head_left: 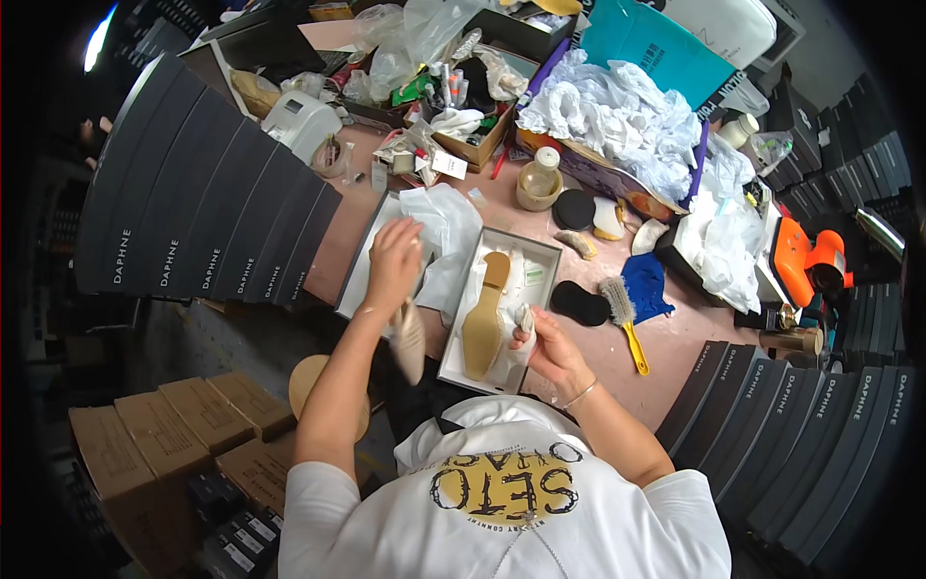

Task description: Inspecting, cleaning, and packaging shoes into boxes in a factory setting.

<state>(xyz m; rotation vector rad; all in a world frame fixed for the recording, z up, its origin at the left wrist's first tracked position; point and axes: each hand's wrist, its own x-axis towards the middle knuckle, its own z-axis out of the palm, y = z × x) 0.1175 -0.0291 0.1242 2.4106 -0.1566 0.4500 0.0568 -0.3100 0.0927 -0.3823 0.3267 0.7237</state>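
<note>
A shoebox [548,253] lies in front of me with a tan-soled shoe [482,328] in it, sole up, on white paper. My left hand [394,259] is closed above the box lid [359,272] left of it. A beige shoe [410,345], smeared by motion, hangs below that hand and seems gripped at its upper end. My right hand [550,349] pinches a small whitish wad of cloth or paper [527,322] over the box's near right corner. Crumpled tissue paper [446,224] spills over the lid.
Dark shoeboxes stand stacked at left [193,193] and right [801,434]. A yellow-handled brush [627,328], black pad [579,303], blue cloth [646,286] and lidded jar [540,181] lie beyond my right hand. A bin of crumpled paper [617,116] stands behind. Brown cartons [183,425] sit lower left.
</note>
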